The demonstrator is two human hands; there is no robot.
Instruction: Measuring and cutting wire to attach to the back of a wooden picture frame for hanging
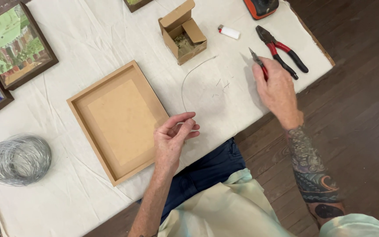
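At the far left of the white cloth [224, 94], well away from the wooden frame back [118, 120], lies a coil of grey wire [15, 159], and above it sit framed pictures [14, 44] along the cloth's edge. The frame back itself lies face down, tilted, its shallow tray side up. Just right of its lower corner the left hand [172, 140] rests on the cloth with fingers curled, pinching one end of a cut length of wire [188, 81] — the wire arcs up from the fingertips toward the open cardboard box [183, 35], which stands above and right of the frame. Further right of the frame, past a white lighter [229, 31], the right hand [277, 90] is closed around small red-handled pliers [258, 61], their pointed nose sticking out above the knuckles. Beyond that hand lie larger pliers with red and black grips [281, 49], and an orange and black tool [261, 7] sits at the top edge — both well apart from the frame.
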